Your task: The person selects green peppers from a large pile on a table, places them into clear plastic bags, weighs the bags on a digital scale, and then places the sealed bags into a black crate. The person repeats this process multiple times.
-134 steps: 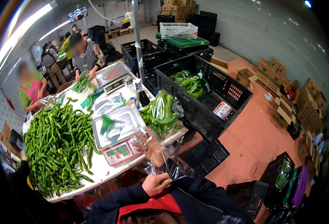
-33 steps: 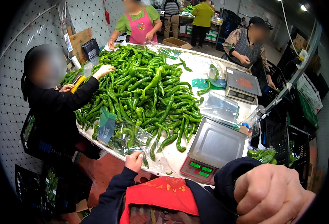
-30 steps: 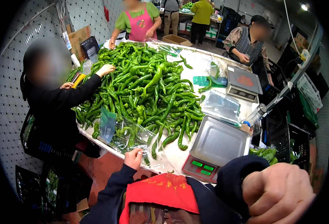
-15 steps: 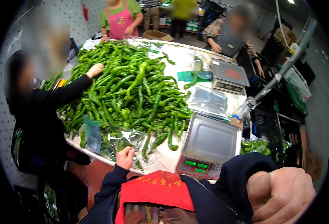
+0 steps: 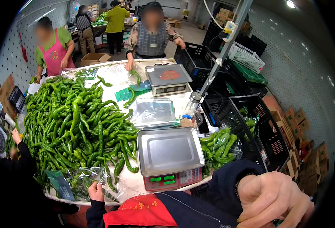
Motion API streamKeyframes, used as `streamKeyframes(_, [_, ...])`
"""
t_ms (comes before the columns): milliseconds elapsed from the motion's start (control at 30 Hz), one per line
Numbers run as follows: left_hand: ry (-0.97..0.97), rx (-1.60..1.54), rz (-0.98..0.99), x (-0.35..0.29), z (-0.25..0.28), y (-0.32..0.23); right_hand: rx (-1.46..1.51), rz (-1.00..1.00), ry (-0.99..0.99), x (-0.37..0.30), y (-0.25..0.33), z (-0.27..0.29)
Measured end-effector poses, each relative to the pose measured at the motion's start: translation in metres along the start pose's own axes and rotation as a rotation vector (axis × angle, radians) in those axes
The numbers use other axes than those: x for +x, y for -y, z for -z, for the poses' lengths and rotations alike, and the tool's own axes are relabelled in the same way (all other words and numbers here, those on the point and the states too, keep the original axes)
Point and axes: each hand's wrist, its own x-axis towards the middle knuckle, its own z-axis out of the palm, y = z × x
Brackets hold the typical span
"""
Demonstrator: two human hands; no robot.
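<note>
At the table's near edge, my left hand (image 5: 96, 191) pinches the rim of a clear plastic bag (image 5: 108, 186) with a dark green printed panel. Green peppers show through the bag. Behind it spreads a large heap of long green peppers (image 5: 72, 121). My right hand (image 5: 276, 199) is raised close at the lower right, its fingers curled together. A bit of green shows beneath those fingers, too little to name. Between my hands stands a red-based scale (image 5: 171, 154) with a bare metal pan and a lit green display.
Flat clear bags (image 5: 152, 110) lie beyond the scale, before a second scale (image 5: 168, 78). Bagged peppers (image 5: 220, 144) and black crates (image 5: 262, 125) are on the right, beside a metal pole (image 5: 228, 49). Co-workers stand at the far side (image 5: 150, 38) and left (image 5: 55, 47).
My view has swung to the right, so the table appears farther left. My left hand still grips the bag; my right stays raised. The far co-worker's hand now reaches a pepper on the table.
</note>
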Motion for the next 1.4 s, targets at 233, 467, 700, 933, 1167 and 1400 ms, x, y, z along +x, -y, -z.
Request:
streamKeyframes(233, [0.001,0.083,-0.043,0.008,-0.021,0.019,0.08,0.09,0.001,-0.015,-0.017,0.034])
streamKeyframes(467, [-0.058,0.093,0.021,0.001,-0.034,0.018,0.119,0.058,0.026,-0.021,-0.021,0.069])
streamKeyframes(700, [-0.012,0.019,-0.018,0.003,-0.039,0.021,0.145,0.056,0.05,-0.028,-0.018,0.066])
streamKeyframes(933, [0.081,0.071,-0.019,0.007,-0.026,0.021,0.136,0.03,0.092,-0.024,-0.007,0.038])
streamKeyframes(1167, [0.194,0.059,-0.081,0.024,-0.033,0.028,-0.025,-0.145,0.082,-0.019,0.02,0.02])
streamKeyframes(1400, [0.297,0.276,-0.084,0.03,-0.024,0.03,-0.569,-0.562,-0.316,-0.02,-0.039,0.106])
